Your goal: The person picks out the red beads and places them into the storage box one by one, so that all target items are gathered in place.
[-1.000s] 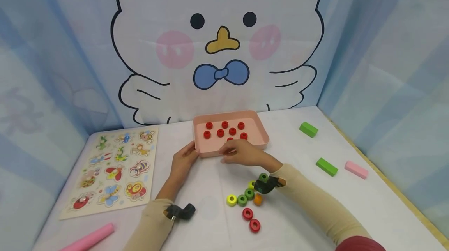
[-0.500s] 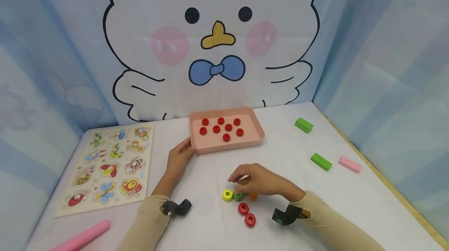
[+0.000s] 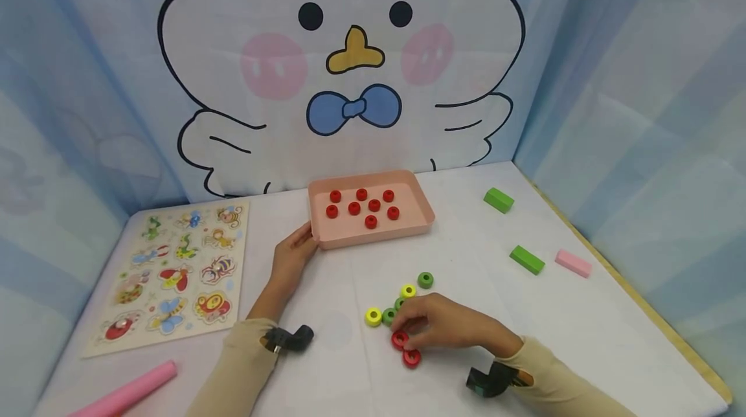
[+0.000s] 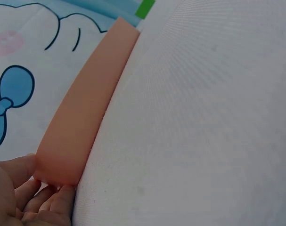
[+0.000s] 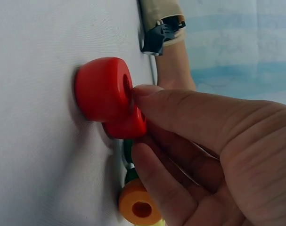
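Near the front of the table lie two red beads; my right hand has its thumb and fingers at opposite sides of the farther red bead, which rests on the cloth. The nearer red bead sits right by the thumb tip in the right wrist view. My left hand holds the near left corner of a pink tray, thumb on its rim and fingers beneath the corner. Several red beads lie spread inside the tray. Beside the right hand are a yellow bead and an orange bead.
More green and yellow beads lie just beyond the right hand. At the left is a wooden insect puzzle board, with a pink rod in front. Green blocks and a pink block lie at the right.
My right hand has come back from the tray, over the green beads, and down to the red beads. The left hand keeps its hold on the tray corner.
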Tool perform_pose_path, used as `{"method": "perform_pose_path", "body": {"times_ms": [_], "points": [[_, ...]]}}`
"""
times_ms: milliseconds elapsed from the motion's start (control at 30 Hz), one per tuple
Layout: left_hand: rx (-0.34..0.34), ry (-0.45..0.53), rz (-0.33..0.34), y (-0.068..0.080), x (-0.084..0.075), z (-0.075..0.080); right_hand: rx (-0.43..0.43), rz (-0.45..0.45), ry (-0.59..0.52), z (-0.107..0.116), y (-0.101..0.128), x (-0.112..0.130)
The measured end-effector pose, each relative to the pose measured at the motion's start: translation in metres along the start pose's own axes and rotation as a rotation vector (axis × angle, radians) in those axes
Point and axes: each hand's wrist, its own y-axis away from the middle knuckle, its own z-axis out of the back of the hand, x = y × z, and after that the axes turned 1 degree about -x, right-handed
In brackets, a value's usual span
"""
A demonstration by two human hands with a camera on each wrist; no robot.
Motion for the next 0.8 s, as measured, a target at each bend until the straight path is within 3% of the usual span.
{"method": "perform_pose_path", "body": {"times_ms": [267, 567, 800], "points": [[-0.007, 0.008, 0.003, -0.001, 0.001, 0.000, 0.019, 0.043, 0.077, -0.002, -0.006, 0.000], [-0.008, 0.041, -0.010, 0.000, 0.000, -0.003, 0.053, 0.000, 0.161, -0.003, -0.010, 0.002], [0.002, 0.050, 0.003, 0.000, 0.001, 0.000, 0.079, 0.022, 0.158, 0.003, -0.016, 0.002]]}}
